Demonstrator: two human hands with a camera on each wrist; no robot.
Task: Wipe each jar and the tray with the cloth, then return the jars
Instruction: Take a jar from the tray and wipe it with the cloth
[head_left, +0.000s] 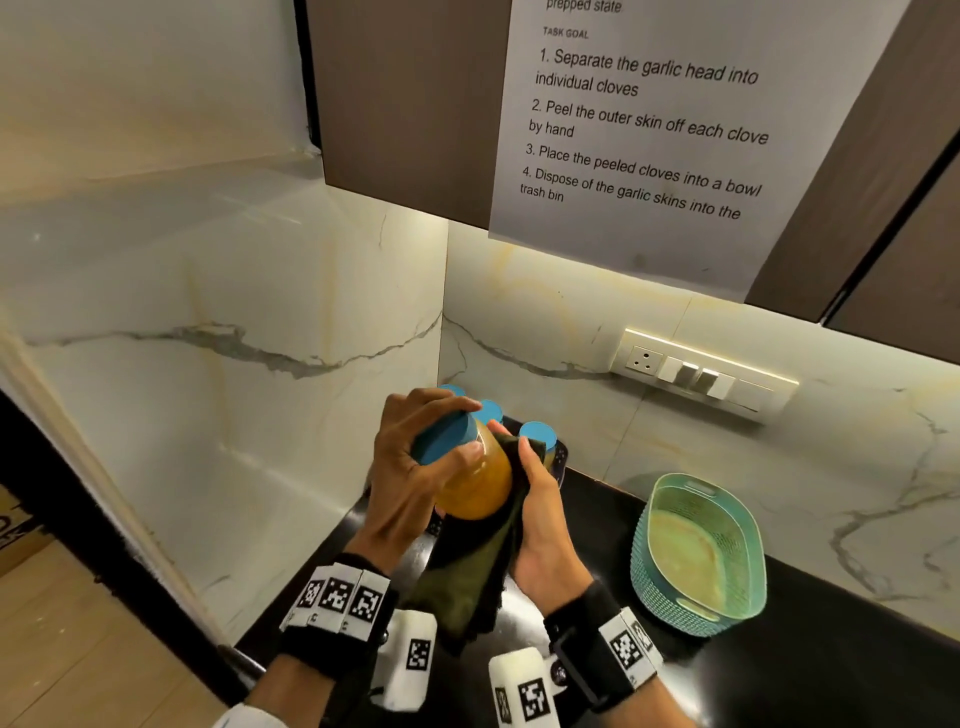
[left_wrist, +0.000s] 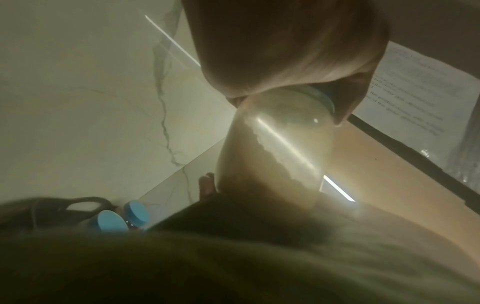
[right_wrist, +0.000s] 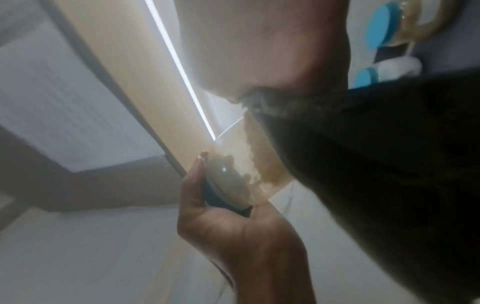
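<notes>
Four jars are what you can count from the head view: one in your grip and three blue lids behind it, at the far left corner of the bench. Your left hand (head_left: 410, 467) has its fingers and thumb curled round the blue lid (head_left: 445, 439) of the held jar (head_left: 480, 480), which is tilted and lifted clear of the bench (head_left: 831, 670). It is a clear, rounded jar, partly filled with a yellow-orange powder or grain, so judge it moderately heavy, stiff, smooth and likely slippery; whether it is glass or plastic you cannot tell, so treat it as breakable. Holding by the lid alone trusts the thread, so a grip lower on the belly would be safer.

One dark green cloth (head_left: 467, 566) hangs soft and limp from under the jar. Your right hand (head_left: 543, 519) presses it against the jar's right side, fingers wrapped over the fabric and thumb showing at the top. The cloth will drape and bunch, so keep it gathered in the palm.

Behind your hands, three more jars (head_left: 537, 434) stand close together on one dark tray (head_left: 562, 457); only its right rim shows in the head view.

Further right, well apart from the tray, stands one teal perforated basket (head_left: 698, 556).
</notes>
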